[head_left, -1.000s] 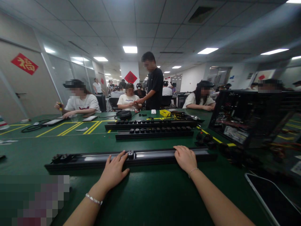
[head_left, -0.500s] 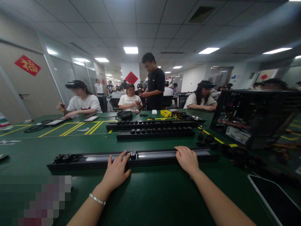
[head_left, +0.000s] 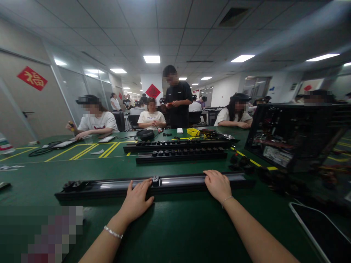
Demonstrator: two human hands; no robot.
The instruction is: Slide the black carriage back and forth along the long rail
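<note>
A long black track (head_left: 181, 186) with a shiny inner channel lies across the green table in front of me. My left hand (head_left: 137, 200) rests on its near side, fingers stretched out and thumb apart. Its index fingertip is at the left side of a small black socket module (head_left: 155, 180) with a pale face, which sits in the channel. Two similar modules (head_left: 72, 185) sit at the track's left end. Farther right, my right hand (head_left: 218, 185) bends its fingers over the track and grips it; its thumb is mostly hidden.
Two more black tracks (head_left: 181, 157) filled with modules lie behind. An open computer case (head_left: 276, 146) stands at right, near loose dark parts (head_left: 241, 162). A phone-like device (head_left: 318, 230) lies at front right. Beyond are a yellow tray (head_left: 193, 132) and several people.
My hands and the track stay nearly still; the left index finger is slightly straighter. Across the table, the standing person has turned, and the seated person in the middle has lowered their hands.
</note>
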